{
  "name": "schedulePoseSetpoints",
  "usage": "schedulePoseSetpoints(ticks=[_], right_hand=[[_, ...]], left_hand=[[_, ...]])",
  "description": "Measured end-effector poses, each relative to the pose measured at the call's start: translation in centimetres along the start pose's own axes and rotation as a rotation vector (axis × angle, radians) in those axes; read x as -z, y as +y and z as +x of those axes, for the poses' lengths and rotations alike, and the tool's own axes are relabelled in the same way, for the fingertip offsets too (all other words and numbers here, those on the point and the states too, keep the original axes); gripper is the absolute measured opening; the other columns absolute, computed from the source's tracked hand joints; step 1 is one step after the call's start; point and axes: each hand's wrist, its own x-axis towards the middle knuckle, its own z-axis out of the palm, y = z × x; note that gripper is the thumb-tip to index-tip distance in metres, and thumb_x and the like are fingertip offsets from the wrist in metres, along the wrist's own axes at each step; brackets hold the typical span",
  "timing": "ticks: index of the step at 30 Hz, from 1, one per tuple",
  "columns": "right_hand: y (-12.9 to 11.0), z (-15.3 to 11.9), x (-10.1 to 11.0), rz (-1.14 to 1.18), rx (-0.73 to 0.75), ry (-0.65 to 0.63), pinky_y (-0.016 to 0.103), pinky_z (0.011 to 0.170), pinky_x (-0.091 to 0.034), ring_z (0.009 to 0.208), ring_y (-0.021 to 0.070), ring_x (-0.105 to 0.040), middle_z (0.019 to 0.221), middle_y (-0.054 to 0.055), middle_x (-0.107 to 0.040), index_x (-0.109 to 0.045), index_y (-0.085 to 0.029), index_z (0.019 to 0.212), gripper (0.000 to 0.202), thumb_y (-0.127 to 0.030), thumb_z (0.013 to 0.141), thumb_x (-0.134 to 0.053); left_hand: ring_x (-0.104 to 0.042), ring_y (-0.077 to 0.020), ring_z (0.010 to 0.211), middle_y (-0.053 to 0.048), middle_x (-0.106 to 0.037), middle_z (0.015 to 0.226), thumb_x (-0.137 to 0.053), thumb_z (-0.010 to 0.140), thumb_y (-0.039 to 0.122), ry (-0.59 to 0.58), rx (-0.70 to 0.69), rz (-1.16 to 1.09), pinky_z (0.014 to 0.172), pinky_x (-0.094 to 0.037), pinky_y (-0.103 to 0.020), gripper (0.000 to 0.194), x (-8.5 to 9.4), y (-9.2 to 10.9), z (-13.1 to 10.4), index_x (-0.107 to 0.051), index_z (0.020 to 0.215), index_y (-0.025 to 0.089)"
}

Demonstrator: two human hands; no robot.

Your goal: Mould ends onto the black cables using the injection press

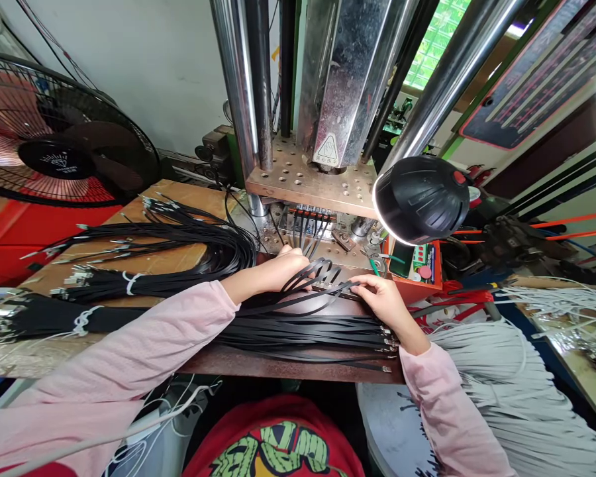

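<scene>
My left hand is closed around several black flat cables, which loop up and over to its right. Some strands run forward from it to the metal mould under the press plate. With thumb and fingertips, my right hand pinches the end of one black cable at the right of those loops. Below both hands, a row of black cables with metal connectors lies along the brown table. What sits inside my left palm is hidden.
A press plate hangs just above the mould, between steel columns. A black lamp and an orange control box stand at right. Tied cable bundles lie left, near a fan. White cables are heaped right.
</scene>
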Motion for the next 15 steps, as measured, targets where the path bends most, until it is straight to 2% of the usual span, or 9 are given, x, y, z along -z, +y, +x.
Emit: schedulePoseSetpoints(ticks=[3,5,7,11,13,15], right_hand=[[0.0,-0.2,-0.3,-0.057,0.077,-0.006,0.033,0.087,-0.051,0.09,0.02,-0.068,0.096,0.005,-0.075,-0.077,-0.022,0.098,0.021,-0.03,0.087,-0.062],[-0.5,-0.4,-0.3,-0.096,0.078,-0.025,0.035,0.088,-0.052,0.089,0.0207,-0.068,0.096,0.006,-0.075,-0.076,-0.022,0.1,0.022,-0.03,0.088,-0.06],[-1.1,-0.8,0.0,-0.111,0.065,-0.105,0.037,0.092,-0.052,0.093,0.0214,-0.069,0.102,0.005,-0.075,-0.075,-0.023,0.109,0.026,-0.029,0.088,-0.061],[-2.4,-0.9,2.0,-0.119,0.148,-0.315,0.04,0.113,-0.041,0.124,0.022,-0.059,0.132,0.003,-0.065,-0.066,-0.028,0.129,0.038,-0.029,0.091,-0.058],[-2.6,0.4,3.3,-0.133,0.184,-0.292,0.042,0.114,-0.04,0.128,0.0222,-0.056,0.136,0.003,-0.063,-0.065,-0.028,0.13,0.038,-0.031,0.093,-0.054],[-2.6,3.0,4.0,-0.164,0.205,-0.21,0.043,0.111,-0.043,0.123,0.023,-0.06,0.132,0.005,-0.065,-0.066,-0.026,0.127,0.037,-0.035,0.095,-0.052]], left_hand=[[-0.057,-0.0236,0.089,-0.006,-0.07,0.077,-0.067,0.085,0.044,0.026,-0.012,0.013,0.082,-0.034,-0.034,0.029,-0.1,0.2,-0.2,-0.072,0.073,0.018],[-0.055,-0.0237,0.089,-0.007,-0.069,0.079,-0.066,0.087,0.041,0.044,-0.032,0.037,0.082,-0.034,-0.034,0.027,0.0,0.6,-0.9,-0.071,0.075,0.017],[-0.054,-0.0239,0.089,-0.008,-0.068,0.079,-0.064,0.089,0.038,0.043,-0.064,0.063,0.082,-0.034,-0.035,0.026,0.1,1.1,-1.9,-0.068,0.075,0.016],[-0.053,-0.0227,0.086,-0.006,-0.069,0.078,-0.063,0.088,0.03,0.021,-0.019,0.032,0.084,-0.033,-0.037,0.019,0.4,2.0,-4.3,-0.068,0.075,0.017],[-0.055,-0.0219,0.089,-0.004,-0.072,0.083,-0.06,0.089,0.027,-0.005,0.004,-0.044,0.086,-0.034,-0.036,0.018,0.9,2.0,-4.9,-0.07,0.077,0.019],[-0.058,-0.0211,0.096,-0.002,-0.074,0.094,-0.054,0.091,0.025,0.01,0.035,-0.123,0.092,-0.036,-0.035,0.02,1.6,1.5,-4.6,-0.072,0.086,0.022]])
